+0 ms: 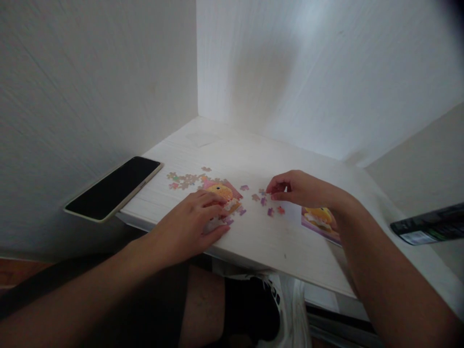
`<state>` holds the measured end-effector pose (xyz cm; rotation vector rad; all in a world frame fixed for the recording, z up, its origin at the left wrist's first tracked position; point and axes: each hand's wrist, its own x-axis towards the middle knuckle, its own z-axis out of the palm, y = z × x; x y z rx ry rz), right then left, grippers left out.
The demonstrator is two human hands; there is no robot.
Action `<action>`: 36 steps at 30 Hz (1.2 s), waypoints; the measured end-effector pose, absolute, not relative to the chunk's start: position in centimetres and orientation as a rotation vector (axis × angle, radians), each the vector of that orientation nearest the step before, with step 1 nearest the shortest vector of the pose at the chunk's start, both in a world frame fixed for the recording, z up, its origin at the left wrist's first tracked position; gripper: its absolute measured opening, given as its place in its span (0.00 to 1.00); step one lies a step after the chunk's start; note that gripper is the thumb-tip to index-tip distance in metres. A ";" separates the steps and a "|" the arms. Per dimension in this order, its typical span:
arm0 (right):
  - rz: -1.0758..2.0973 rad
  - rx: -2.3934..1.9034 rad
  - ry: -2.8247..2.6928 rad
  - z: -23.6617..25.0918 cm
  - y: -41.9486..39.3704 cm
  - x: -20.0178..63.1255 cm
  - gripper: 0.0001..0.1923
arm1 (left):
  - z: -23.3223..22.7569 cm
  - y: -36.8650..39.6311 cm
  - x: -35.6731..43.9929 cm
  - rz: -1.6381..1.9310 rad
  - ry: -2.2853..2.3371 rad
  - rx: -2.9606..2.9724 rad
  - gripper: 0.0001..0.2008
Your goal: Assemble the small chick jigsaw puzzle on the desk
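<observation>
A partly assembled jigsaw puzzle [222, 189] with a yellow, round-eyed figure lies near the table's front edge. My left hand [199, 212] rests over its lower left part, fingers spread, hiding some of it. To the right, my right hand [295, 188] is among loose puzzle pieces [264, 201], thumb and fingertips curled close together. Whether a piece is between those fingertips is too small to tell. A picture card [319, 218] with a similar yellow figure is partly covered by my right wrist. More loose pieces [186, 181] lie left of the puzzle.
A dark-screened phone [116, 186] in a pale case sticks out over the left edge of the white table [250, 246]. Walls [253, 72] enclose its back and left side. At the right is a dark cylindrical container [427, 224]. My leg and a white shoe [286, 309] are below.
</observation>
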<state>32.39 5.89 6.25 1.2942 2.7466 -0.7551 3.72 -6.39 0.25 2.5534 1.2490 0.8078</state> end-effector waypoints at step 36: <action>-1.761 1.087 2.720 3.0 1.8 26.5 0.11 | 1.2 -6.1 3.7 0.908 1.124 2.473 0.10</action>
